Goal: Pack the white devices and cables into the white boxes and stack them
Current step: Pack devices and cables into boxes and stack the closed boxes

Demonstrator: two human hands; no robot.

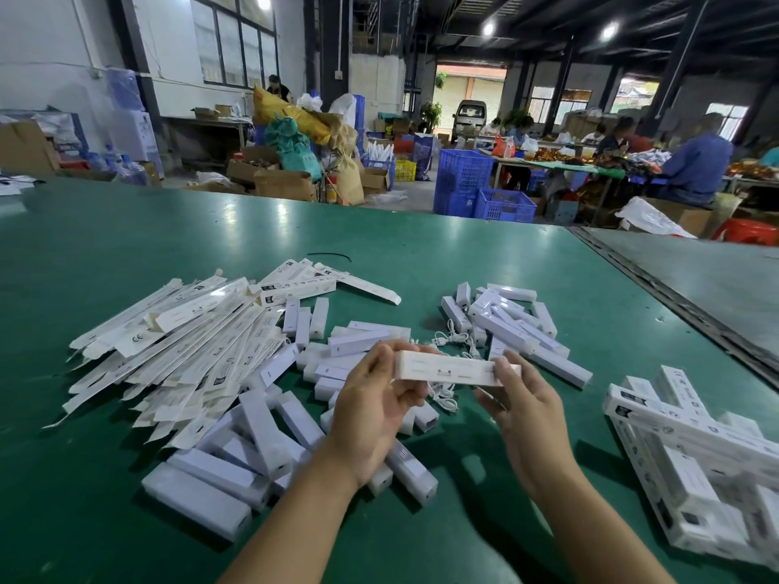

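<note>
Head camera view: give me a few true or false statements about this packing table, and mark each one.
1. The left hand and right hand hold one white device between them, above the table. True.
2. The pile of flat boxes lies on the person's right. False: it lies on the left.
3. Closed boxes are stacked crosswise at the near right. True.
4. The table top is red. False: it is green.
5. A white cable lies on the table just beyond the held device. True.
</note>
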